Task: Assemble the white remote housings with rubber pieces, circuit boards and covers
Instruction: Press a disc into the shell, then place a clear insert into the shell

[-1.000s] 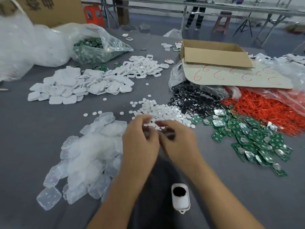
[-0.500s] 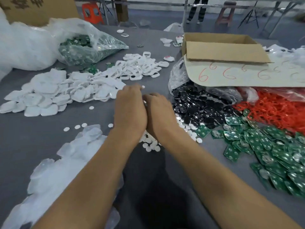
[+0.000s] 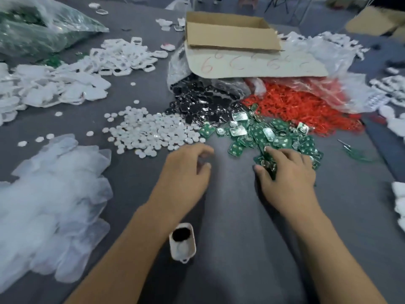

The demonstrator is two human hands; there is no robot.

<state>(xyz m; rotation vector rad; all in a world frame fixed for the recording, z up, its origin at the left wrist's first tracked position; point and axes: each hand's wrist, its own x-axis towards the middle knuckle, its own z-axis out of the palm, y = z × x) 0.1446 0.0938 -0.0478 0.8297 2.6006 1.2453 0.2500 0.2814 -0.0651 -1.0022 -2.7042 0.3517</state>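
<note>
Head view: both bare forearms reach forward from the near edge over the grey cloth-covered surface. Left hand palm down, just near of the white disc pile, fingers loosely curled, thumb under the index, nothing visible in it, so released. Right hand palm down on the near edge of the circuit boards. Its fingers bend onto the boards and the thumb sits at the pile's near left side; cannot tell if a board is actually pinched. The boards are small green squares with silvery metal parts, loose heap, centre right. White remote housing lies near, between the forearms, just beside the left one: rounded rectangle, open side up, black round piece in its far end, small loop at the near end. Translucent rubber pieces in a soft, floppy heap at near left. Glossy black pieces spill from a clear bag beyond the discs, and red plastic pieces lie right of them. White covers at far left are smooth rounded squares, with white ring frames just beyond. Open cardboard box at far centre sits on a card sheet marked with red 6s.
</note>
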